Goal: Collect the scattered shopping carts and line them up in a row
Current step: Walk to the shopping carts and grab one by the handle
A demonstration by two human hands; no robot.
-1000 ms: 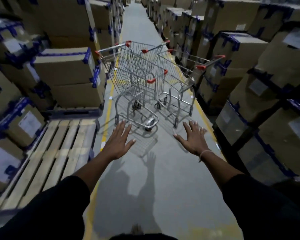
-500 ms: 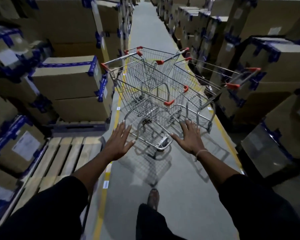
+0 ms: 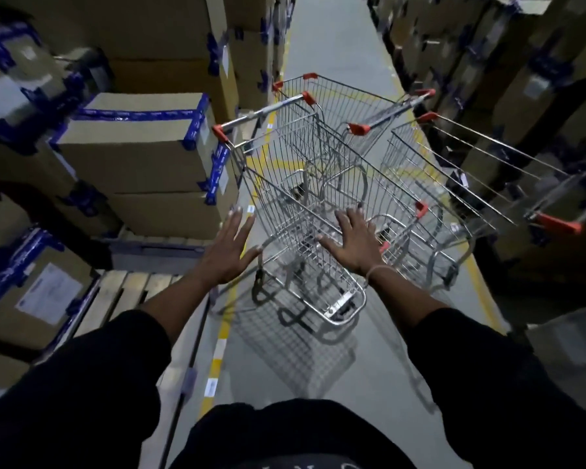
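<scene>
Shopping carts of wire stand bunched in the aisle between stacked cardboard boxes. Nearest, the left hand and the right hand reach out with fingers spread, holding nothing; the right is over the front of the closest cart, contact unclear. Farther right, another cart leans beside the boxes.

Closed in on the carts over the last second; now right at the nearest one. Left hand moved up beside its front edge, right hand over its basket. Fingers spread as before.
</scene>
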